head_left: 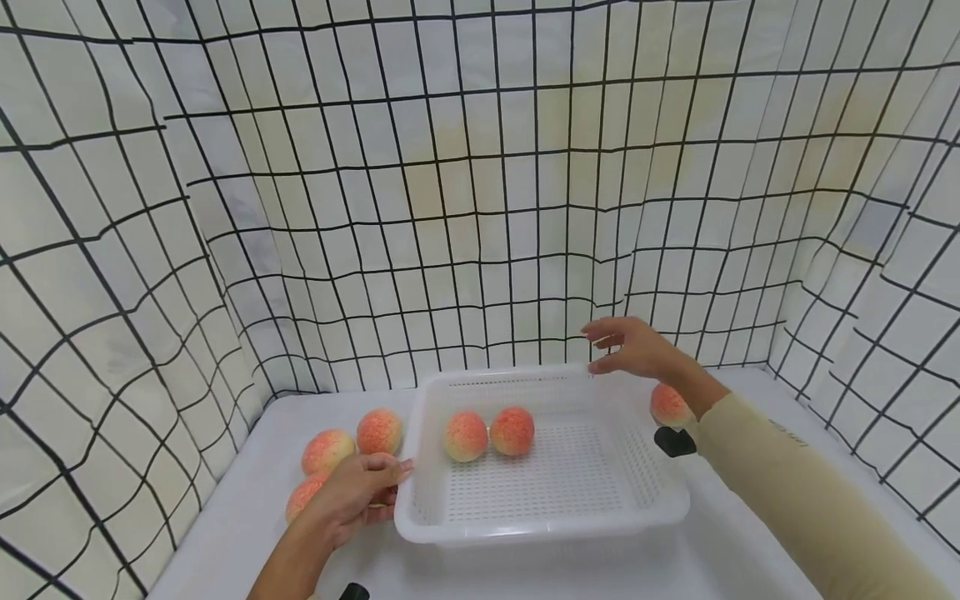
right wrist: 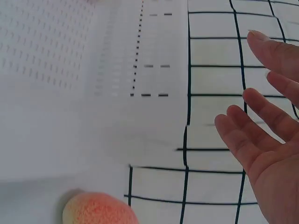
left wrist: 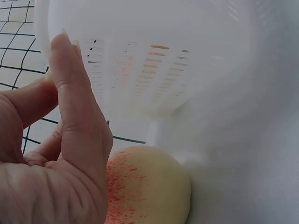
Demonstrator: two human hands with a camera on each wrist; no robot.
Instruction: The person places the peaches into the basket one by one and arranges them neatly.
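Note:
A white plastic basket [head_left: 540, 529] with slotted walls holds two peaches, one yellow-pink peach [head_left: 466, 436] and one redder peach [head_left: 512, 431], side by side toward its left. At the basket's left rim, my left hand [head_left: 358, 492] pinches the edge with its fingertips. The left wrist view shows that hand [left wrist: 77, 116] against the basket's outer wall [left wrist: 140, 28], with a peach [left wrist: 149, 186] just below. My right hand [head_left: 633, 346] is over the far right corner of the basket, fingers spread and holding nothing. In the right wrist view its palm [right wrist: 275, 158] appears apart from the basket.
Several peaches lie on the white table [head_left: 247, 533] left of the basket, among them one peach [head_left: 379, 431] near its far left corner. Another peach [head_left: 667, 406] sits on the right, partly behind my right wrist. A black grid [head_left: 487, 208] over white sheeting encloses the back and sides.

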